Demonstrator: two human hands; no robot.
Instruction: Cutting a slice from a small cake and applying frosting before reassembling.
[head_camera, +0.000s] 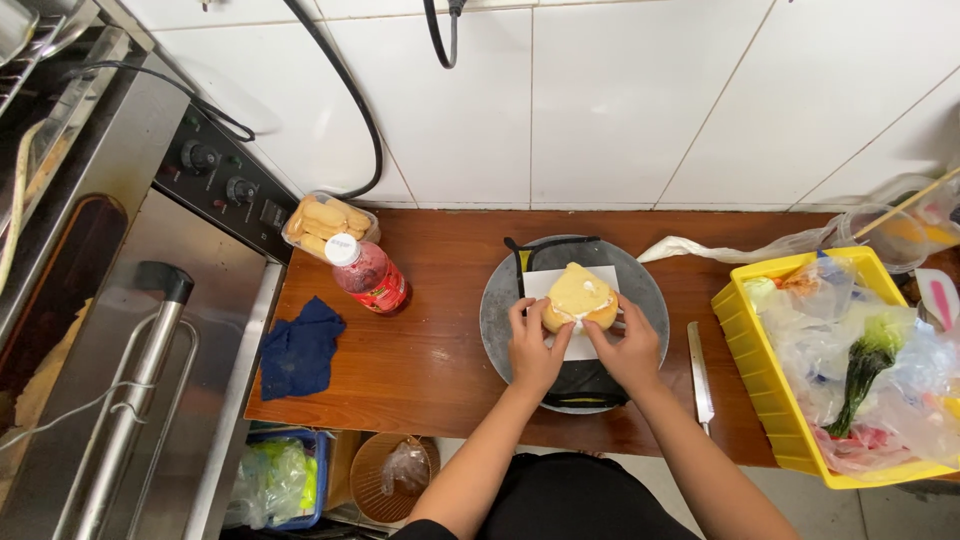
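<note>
White wall tiles back a reddish-brown wooden counter, where a round grey metal plate carries a white paper square and a yellow, cream-filled bun. That bun sits directly ahead of both hands, its long axis running left to right between them. Left hand and right hand are equally near, fingers curled and pressing the bun's near edge from either side, forearms converging from below. A steel knife lies just right of the plate.
</note>
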